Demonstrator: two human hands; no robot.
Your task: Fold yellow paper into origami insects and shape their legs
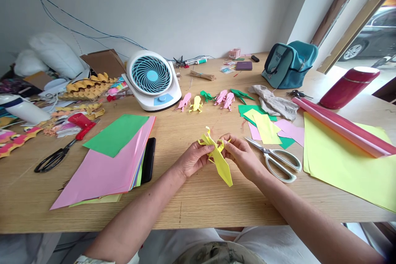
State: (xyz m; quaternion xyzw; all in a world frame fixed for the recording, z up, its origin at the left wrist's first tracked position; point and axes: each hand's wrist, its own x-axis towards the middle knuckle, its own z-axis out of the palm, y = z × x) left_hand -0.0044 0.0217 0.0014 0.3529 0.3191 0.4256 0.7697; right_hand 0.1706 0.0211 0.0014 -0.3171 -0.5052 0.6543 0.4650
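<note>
A folded yellow paper figure (220,163) with a long pointed tail hangs just above the wooden table (198,202), held between both hands. My left hand (193,159) pinches its upper left part. My right hand (243,154) pinches the small folds at its upper right. A row of finished paper figures, pink (185,101), yellow (196,103) and green (206,95), lies farther back in front of the fan (151,79).
White-handled scissors (276,159) lie right of my hands. A stack of coloured sheets (108,161) and a black phone (148,160) sit left. Large yellow sheets (346,161), a pink roll (343,127), a red flask (349,86) and a teal bag (287,64) are right. Black scissors (52,160) lie far left.
</note>
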